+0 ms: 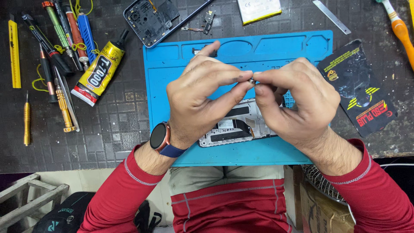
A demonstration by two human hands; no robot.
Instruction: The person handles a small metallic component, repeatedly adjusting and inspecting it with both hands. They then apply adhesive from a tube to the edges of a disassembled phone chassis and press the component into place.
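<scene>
Both hands meet above a blue repair mat [172,73]. My left hand [200,97] and my right hand [297,99] pinch a tiny metal part [252,80] between their fingertips. Below them on the mat lies an opened phone frame [235,125] with a black ribbon strip, partly hidden by the hands. A smartwatch [160,137] sits on my left wrist.
A yellow glue tube [99,69], screwdrivers [64,30], tweezers and a yellow cutter [14,49] lie at left. A phone back housing [151,17], small loose parts, a battery [258,9] and a metal strip [331,16] lie at the back. A black packet [360,88] lies at right.
</scene>
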